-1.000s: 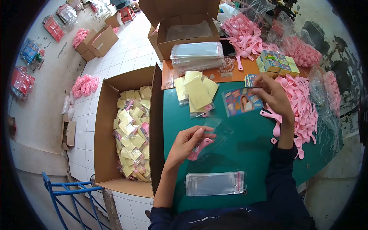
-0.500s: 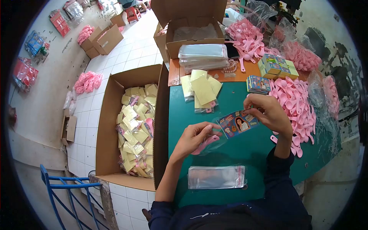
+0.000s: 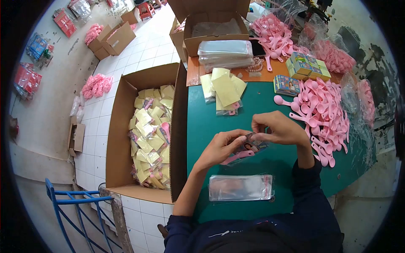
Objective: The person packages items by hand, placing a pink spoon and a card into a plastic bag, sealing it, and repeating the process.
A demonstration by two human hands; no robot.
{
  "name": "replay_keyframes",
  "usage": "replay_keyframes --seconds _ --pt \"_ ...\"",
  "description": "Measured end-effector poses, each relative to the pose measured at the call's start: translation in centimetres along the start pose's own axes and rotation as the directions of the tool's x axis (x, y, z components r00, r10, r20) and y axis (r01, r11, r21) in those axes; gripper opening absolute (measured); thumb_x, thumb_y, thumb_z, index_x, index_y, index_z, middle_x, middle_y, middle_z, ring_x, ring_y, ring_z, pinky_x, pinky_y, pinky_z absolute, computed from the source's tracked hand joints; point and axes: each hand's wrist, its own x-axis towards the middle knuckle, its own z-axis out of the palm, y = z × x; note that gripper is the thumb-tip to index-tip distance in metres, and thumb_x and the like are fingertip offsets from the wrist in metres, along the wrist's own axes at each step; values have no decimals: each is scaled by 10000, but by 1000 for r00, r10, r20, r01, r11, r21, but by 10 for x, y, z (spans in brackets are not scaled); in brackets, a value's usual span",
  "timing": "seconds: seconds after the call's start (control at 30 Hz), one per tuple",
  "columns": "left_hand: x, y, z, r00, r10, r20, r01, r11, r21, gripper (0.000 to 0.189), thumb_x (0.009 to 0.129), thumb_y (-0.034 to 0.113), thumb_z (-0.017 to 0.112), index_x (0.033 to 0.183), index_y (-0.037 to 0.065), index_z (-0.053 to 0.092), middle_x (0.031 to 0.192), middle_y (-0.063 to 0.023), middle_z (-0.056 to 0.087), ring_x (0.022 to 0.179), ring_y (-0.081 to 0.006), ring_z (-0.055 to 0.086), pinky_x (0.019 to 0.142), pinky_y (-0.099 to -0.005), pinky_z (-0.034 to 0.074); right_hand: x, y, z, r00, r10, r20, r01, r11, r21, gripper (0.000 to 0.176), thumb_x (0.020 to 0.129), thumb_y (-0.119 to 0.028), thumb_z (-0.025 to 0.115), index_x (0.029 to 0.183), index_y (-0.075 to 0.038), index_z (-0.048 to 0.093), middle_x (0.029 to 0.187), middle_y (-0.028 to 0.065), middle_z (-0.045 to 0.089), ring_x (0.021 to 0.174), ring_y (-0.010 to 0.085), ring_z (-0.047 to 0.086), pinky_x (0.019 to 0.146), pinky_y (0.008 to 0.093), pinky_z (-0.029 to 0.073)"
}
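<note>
My left hand (image 3: 222,147) pinches a small clear plastic bag (image 3: 249,155) above the green table. Inside the bag lies a pink measuring spoon (image 3: 238,157). A printed picture card (image 3: 254,146) shows through the plastic above the spoon, partly covered by my fingers. My right hand (image 3: 280,130) is closed, its thumb and fingers pinching the bag's upper edge close to my left thumb; whether they also grip the card is hidden. Just below my hands a stack of flat clear bags (image 3: 240,188) rests on the table.
Loose pink spoons (image 3: 322,114) pile up at the right, beside a stack of cards (image 3: 287,85). Filled packets (image 3: 225,89) lie at the table's back. On my left stands a carton (image 3: 179,126) of packed bags. A blue metal frame (image 3: 78,201) is at lower left.
My right hand has come left and down to meet my left hand. The card, held out beside the bag before, now shows behind the plastic. The view has shifted slightly.
</note>
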Motion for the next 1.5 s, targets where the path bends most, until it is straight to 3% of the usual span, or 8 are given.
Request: replay_keyframes --seconds 0.33,0.63,0.87,1.0,1.2,1.3,1.4,1.5 --pt "-2 9 -1 991 -116 -70 123 986 111 443 944 190 516 1354 75 394 825 -92 678 761 -92 606 679 -251 477 9 21 6 988 -102 119 113 989 -95 206 812 -181 652 964 -44 673 833 131 646 695 241 616 626 352 495" --pt "0 -10 4 985 -67 -161 99 975 198 517 900 237 591 1342 73 377 830 -142 689 715 -204 674 654 -319 508 14 33 9 984 79 160 -85 996 33 197 750 -120 671 908 -2 670 707 110 644 616 183 612 608 300 485" --pt "-10 -30 -37 999 -28 -46 28 1000 -6 523 857 144 650 1329 90 430 830 -34 640 778 -68 559 712 -215 437 9 63 -1 986 160 -47 -132 920 369 139 741 -72 695 798 22 609 673 22 600 623 77 550 572 244 440" --pt "-10 -26 -31 993 0 -121 -8 998 -65 520 847 123 666 1315 90 441 684 9 570 666 -39 489 605 -199 389 8 55 -5 982 179 56 -186 888 420 144 751 -68 698 783 12 582 694 1 577 664 44 511 591 208 407" --pt "-19 -6 -31 1000 -15 1 15 982 -188 601 832 94 674 1351 61 373 871 -58 629 822 -96 598 742 -230 490 -8 57 10 973 226 -53 -164 832 530 143 752 -69 701 783 19 591 708 -11 582 655 50 513 572 222 409" --pt "-27 -14 -22 992 34 -120 -27 998 58 575 874 101 623 1368 59 332 951 -121 624 886 -138 621 790 -271 521 -15 56 21 978 185 -101 -117 874 472 138 751 -67 694 805 23 604 701 9 591 634 67 519 582 233 424" --pt "-41 -26 -7 943 -89 -322 101 995 20 541 934 136 533 1397 81 258 1028 -173 617 941 -186 627 796 -301 532 -20 18 25 900 292 -324 -273 956 103 144 746 -59 684 848 21 620 725 50 618 652 89 555 633 238 447" --pt "-61 -20 16 949 -305 -79 241 864 -442 613 977 144 431 1440 105 32 1047 -173 620 957 -229 635 783 -343 545 -27 2 44 969 111 -219 -112 994 9 278 761 -141 691 995 -10 614 911 118 635 820 213 611 756 305 471"
